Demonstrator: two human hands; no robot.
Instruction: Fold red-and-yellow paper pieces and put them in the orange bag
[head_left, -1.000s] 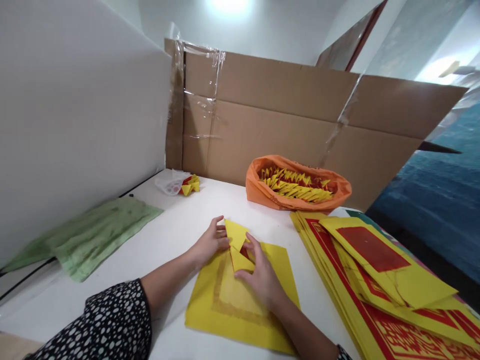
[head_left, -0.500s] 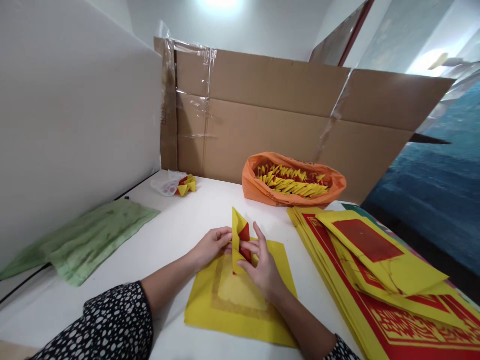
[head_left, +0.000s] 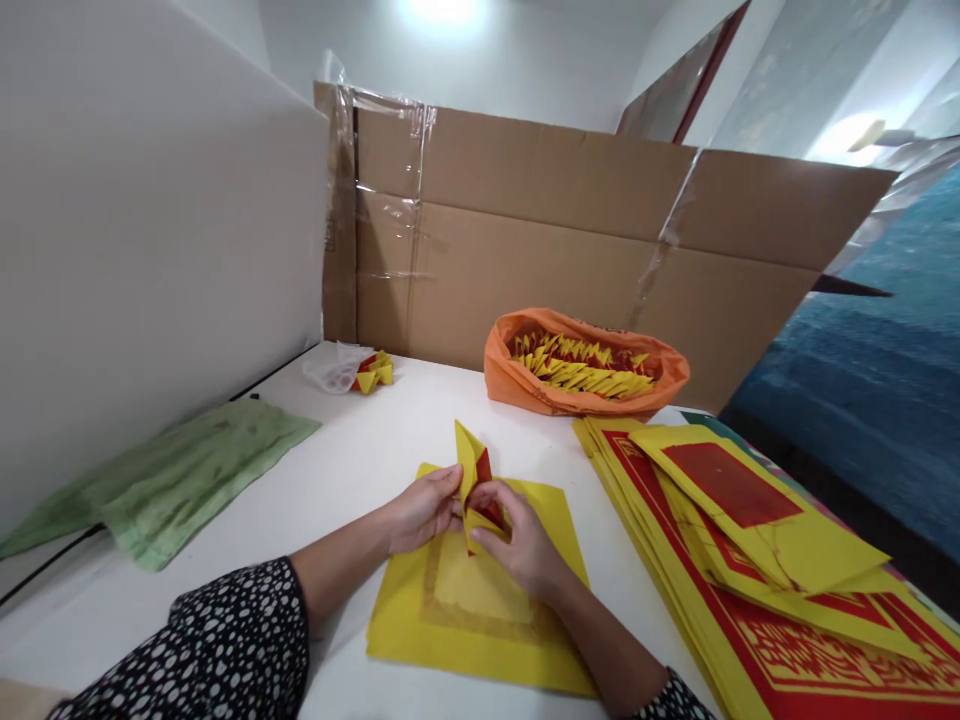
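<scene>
A folded yellow and red paper stands upright between my two hands, above a flat yellow sheet with a pale square in its middle. My left hand pinches the folded paper's left side, thumb near its upper part. On the other side, my right hand is closed on the lower right part, with its fingers curled into the red inner fold and the thumb on the outer yellow flap. Some of the fingertips are hidden by the paper.
An orange bag of folded yellow and red papers stands at the back, before a cardboard panel. Large printed sheets are stacked at right. A green cloth lies at left, and a clear plastic bag with folded pieces lies behind.
The right hand's fingers, spread before, have curled in around the folded paper. The paper has shifted slightly left and its tip leans left. My left thumb sits higher against it.
</scene>
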